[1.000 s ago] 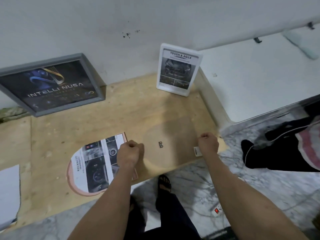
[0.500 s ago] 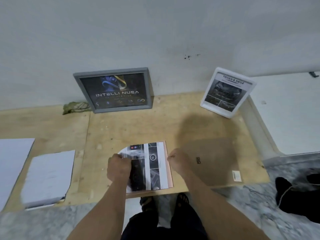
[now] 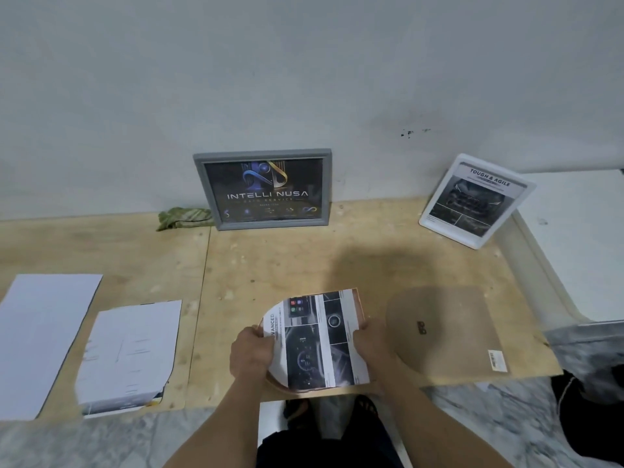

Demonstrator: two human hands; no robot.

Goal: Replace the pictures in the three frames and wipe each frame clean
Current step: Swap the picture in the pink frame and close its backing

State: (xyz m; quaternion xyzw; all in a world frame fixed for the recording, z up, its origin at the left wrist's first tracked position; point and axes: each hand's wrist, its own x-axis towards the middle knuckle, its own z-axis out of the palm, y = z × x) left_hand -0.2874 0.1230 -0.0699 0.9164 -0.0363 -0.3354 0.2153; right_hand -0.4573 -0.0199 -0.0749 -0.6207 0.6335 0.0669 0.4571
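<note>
An arch-shaped printed picture (image 3: 317, 339) lies on a pink arched frame (image 3: 282, 386) near the board's front edge. My left hand (image 3: 250, 352) pinches the picture's left rim, and my right hand (image 3: 371, 342) pinches its right edge. The frame's brown arched backing board (image 3: 449, 325) lies flat to the right. A grey frame (image 3: 263, 189) with a dark poster leans on the wall. Standing at the back right is a white frame (image 3: 476, 201) with a car picture.
Two white paper sheets (image 3: 130, 352) (image 3: 40, 339) lie on the plywood at the left. A green cloth (image 3: 184, 217) sits by the wall beside the grey frame. A white ledge (image 3: 580, 238) borders the right side. Marble floor (image 3: 101, 440) runs along the front.
My hands left the brown backing board and moved left onto the arched picture, now held at both edges. The view swung left, bringing the white sheets into sight.
</note>
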